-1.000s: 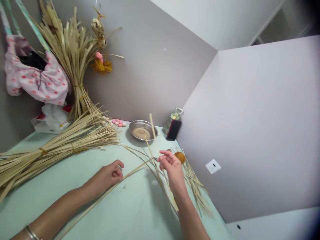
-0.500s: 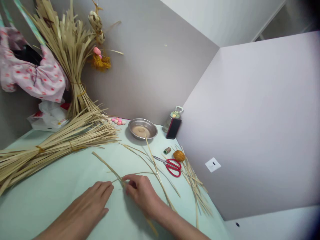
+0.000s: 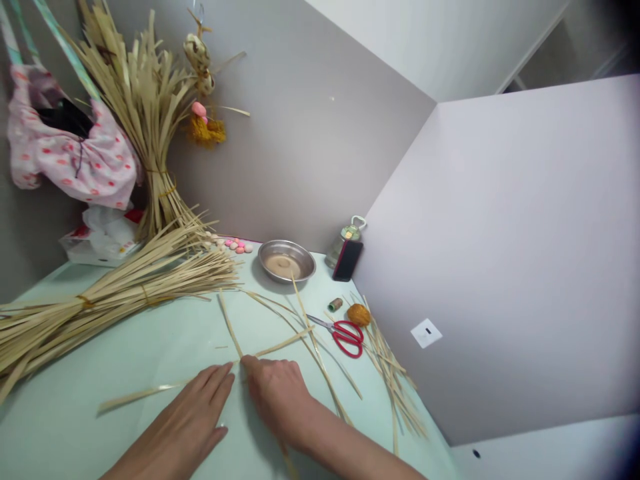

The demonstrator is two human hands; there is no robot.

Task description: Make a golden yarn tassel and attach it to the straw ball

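Two dried straw strips cross on the pale green table. One straw strip [image 3: 229,321] runs away from me, its near end showing below my right wrist. The other straw strip [image 3: 137,396] lies sideways, passing beneath my left hand and coming out to the right of the crossing. My left hand [image 3: 193,410] rests flat on the sideways strip, fingers stretched out. At the crossing, my right hand [image 3: 280,400] has its fingers closed on the strips; its fingertips hide the exact point where they meet.
Red-handled scissors [image 3: 347,337], a thread spool [image 3: 335,305] and a brown ball [image 3: 359,315] lie at right, beside loose strips [image 3: 390,373]. Behind stand a metal bowl [image 3: 287,277] and a phone [image 3: 348,261] leaning on a bottle [image 3: 345,243]. Tied straw bundles [image 3: 115,293] fill the left.
The sideways strip now shows on both sides of my hands. The other strip's far end has swung right and stands steeper. My right fingers have closed over the crossing.
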